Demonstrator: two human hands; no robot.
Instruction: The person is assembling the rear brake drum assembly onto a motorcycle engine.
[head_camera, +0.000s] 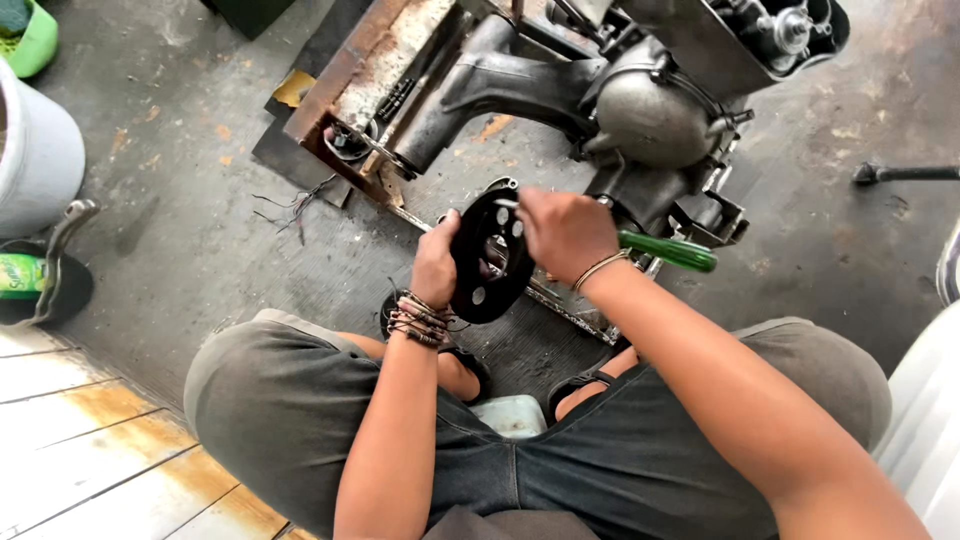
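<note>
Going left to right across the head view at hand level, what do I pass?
White bucket → left hand → black round plate → right hand → green tool handle → black rod on the floor.

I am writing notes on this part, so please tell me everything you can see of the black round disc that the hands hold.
The black round disc looks like dark metal, with an open centre and several small pale holes around it. It is held tilted on edge above the floor, before the grey engine casing. The left hand grips its left rim. The right hand, holding a green-handled tool, is at its upper right edge.
</note>
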